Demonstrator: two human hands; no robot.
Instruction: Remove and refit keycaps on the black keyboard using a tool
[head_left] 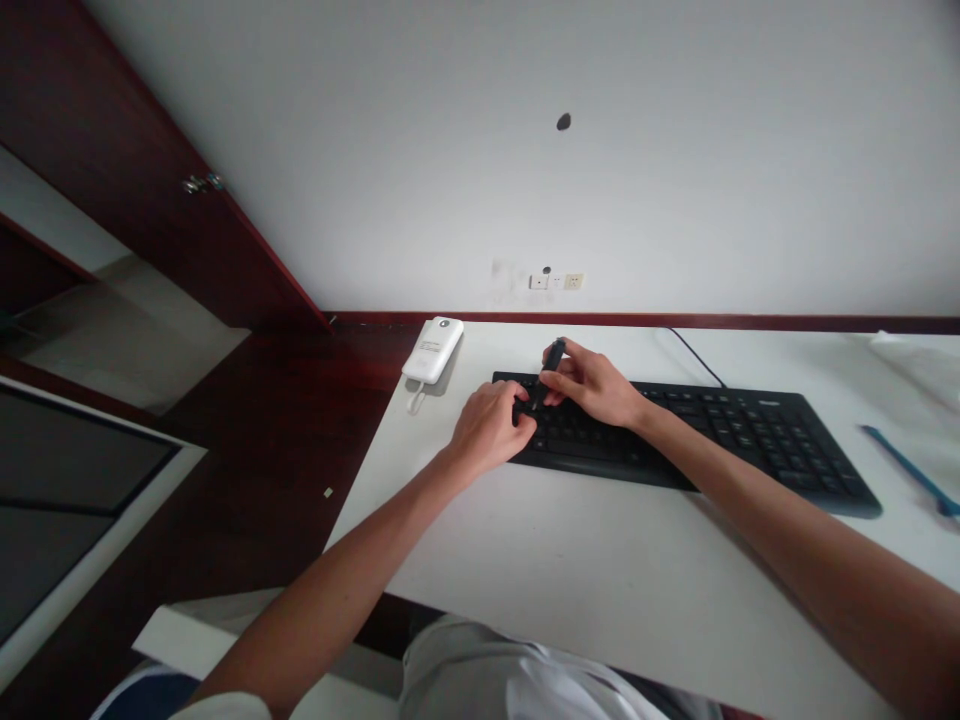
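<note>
A black keyboard [765, 440] lies on the white table, partly covered by my hands and right forearm. My right hand [592, 385] grips a short, thick black pen-shaped tool [553, 358]. The tool stands nearly upright, its lower end down at the keyboard's left keys; its tip is too small to make out. Beside it my left hand [491, 420] rests at the keyboard's left end, thumb and fingers curled in close to the tool's lower end. Whatever lies between those fingertips is hidden.
A white power bank-like slab [433, 350] with a short cable loop lies at the table's far left corner. A blue stick-like tool [907, 470] and a clear plastic bag [919, 360] are at the right. The keyboard cable [697, 357] runs toward the wall, which has sockets [556, 282].
</note>
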